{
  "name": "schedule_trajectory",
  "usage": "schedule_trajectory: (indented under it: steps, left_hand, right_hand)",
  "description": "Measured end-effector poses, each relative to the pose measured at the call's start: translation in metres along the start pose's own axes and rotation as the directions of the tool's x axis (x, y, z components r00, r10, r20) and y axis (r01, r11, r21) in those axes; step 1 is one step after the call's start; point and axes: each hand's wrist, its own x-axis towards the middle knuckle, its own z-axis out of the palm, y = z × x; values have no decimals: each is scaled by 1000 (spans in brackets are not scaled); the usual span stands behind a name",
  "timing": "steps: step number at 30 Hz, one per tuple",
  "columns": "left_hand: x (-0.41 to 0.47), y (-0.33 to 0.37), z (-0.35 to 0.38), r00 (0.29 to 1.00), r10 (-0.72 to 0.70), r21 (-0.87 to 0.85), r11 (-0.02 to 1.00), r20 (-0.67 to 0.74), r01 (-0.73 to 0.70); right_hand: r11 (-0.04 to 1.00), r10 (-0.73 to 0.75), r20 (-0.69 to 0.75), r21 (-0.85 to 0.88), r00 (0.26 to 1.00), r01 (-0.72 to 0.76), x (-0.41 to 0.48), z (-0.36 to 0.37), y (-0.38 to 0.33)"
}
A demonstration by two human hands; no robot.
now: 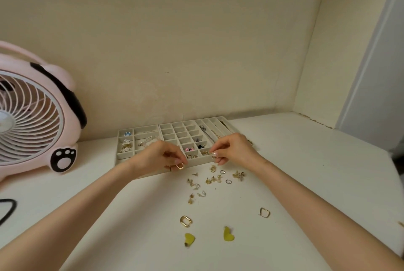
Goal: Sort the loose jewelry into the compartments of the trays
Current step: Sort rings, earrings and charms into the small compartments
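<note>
Sorting earrings at the trays (118, 137), one small piece pinched in each hand.

Gripping a gold hoop (180, 166) in the curled fingers of the left hand (162, 157), just over the near rim of the trays; pinching a small silvery ring (213, 155) between thumb and fingertips of the right hand (235, 150), above the nearest compartments of the grid tray (177, 134). Already holding pieces in several compartments: pearls and charms on the left, chains in the long slots on the right. Lying scattered on the white surface (306, 183) just in front: loose jewelry (208, 181), then nearer an oval gold hoop (185, 220), a squarish gold hoop (265, 212) and two yellow hearts (228, 234). Standing at far left, a pink fan (32, 117).
</note>
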Motion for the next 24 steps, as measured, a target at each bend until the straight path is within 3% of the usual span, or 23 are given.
schedule_trajectory:
  steps: [5, 14, 18, 24]
  left_hand:
    - [-4, -10, 8, 986, -67, 214, 976, 154, 33]
    - [-12, -14, 13, 997, 14, 471, 881, 73, -47]
    - [-28, -1, 15, 981, 156, 406, 894, 118, -191]
    - [-50, 9, 34, 933, 131, 341, 906, 335, -250]
  right_hand:
    - [997, -15, 12, -70, 1000, 16, 1, 5, 2]
    - [993, -44, 37, -104, 998, 48, 0, 13, 5]
    - [994, -45, 13, -98, 999, 46, 2, 11, 6]
    - [995, -53, -80, -94, 995, 45, 15, 3, 4]
